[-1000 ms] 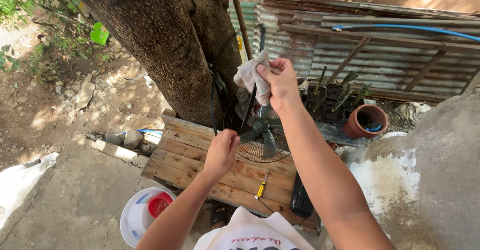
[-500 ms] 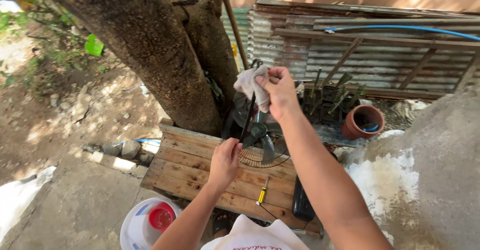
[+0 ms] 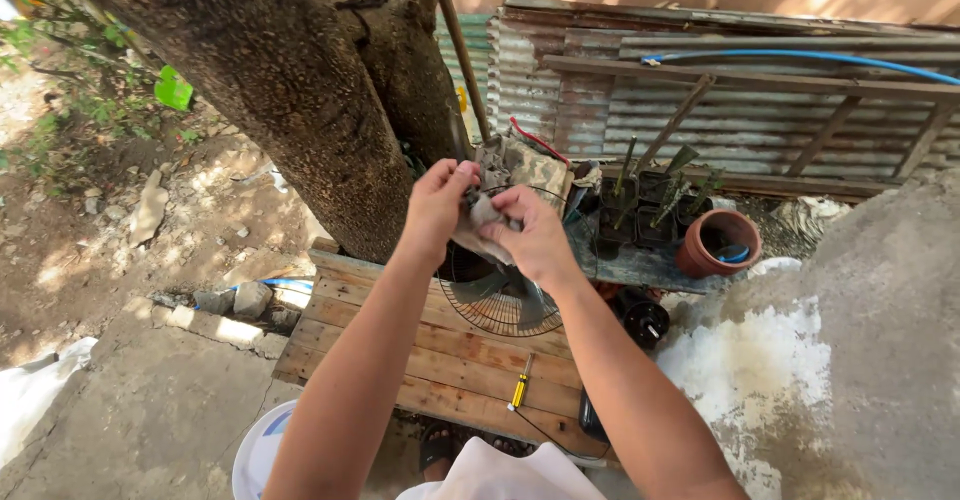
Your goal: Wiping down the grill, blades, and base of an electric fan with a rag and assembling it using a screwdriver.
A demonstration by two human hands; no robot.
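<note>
While both hands (image 3: 490,215) grip a rag (image 3: 478,222), they hide the fan (image 3: 500,300) hub.

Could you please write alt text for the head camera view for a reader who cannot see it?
Both hands, left hand and right hand, hold a cloth together above a fan lying on a wooden pallet beside a tree trunk. A yellow screwdriver lies on the pallet, and a clay pot stands to the right before a corrugated metal fence.

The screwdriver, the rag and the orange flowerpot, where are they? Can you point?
screwdriver (image 3: 519,390), head view, on its yellow handle.
rag (image 3: 478,228), head view, on the cloth bunched between both hands.
orange flowerpot (image 3: 704,256), head view, on its outer wall.
</note>
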